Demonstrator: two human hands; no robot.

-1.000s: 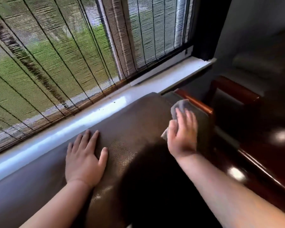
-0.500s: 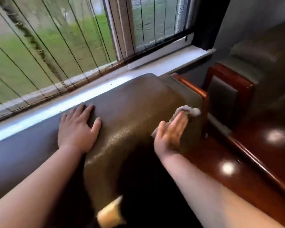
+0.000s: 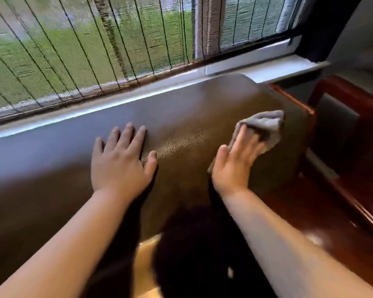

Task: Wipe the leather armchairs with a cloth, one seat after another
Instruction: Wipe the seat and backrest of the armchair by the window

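My left hand rests flat, fingers straight, on the brown armchair back. My right hand presses the grey cloth at its far right edge, fingers straight.

2 hands: left hand, right hand; 1 grey cloth; 1 brown leather chair back; 1 more chair at right, wood-framed; 1 window blind; 1 sill; 1 dark curtain
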